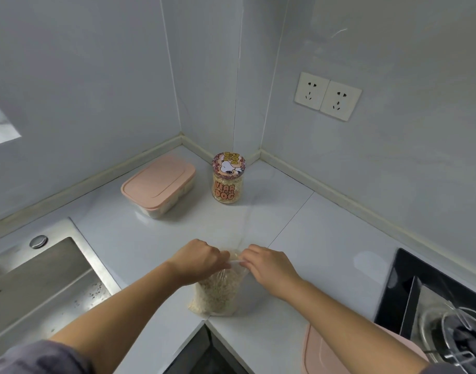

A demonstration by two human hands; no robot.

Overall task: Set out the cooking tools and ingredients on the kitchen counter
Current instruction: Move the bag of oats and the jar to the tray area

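A clear plastic bag of pale oat flakes [216,295] stands on the white counter [312,238] near its inner front corner. My left hand [196,259] and my right hand [270,268] both pinch the bag's top strip from either side. Farther back, a glass jar of the same flakes [228,182] with a cartoon dog lid stands near the wall corner. To its left lies a clear box with a pink lid [158,184].
A steel sink [39,287] fills the left side. A black gas hob with a burner [447,319] is at the right. A second pink lid [328,354] shows at the bottom right, under my forearm. Two wall sockets [327,95] sit above the counter.
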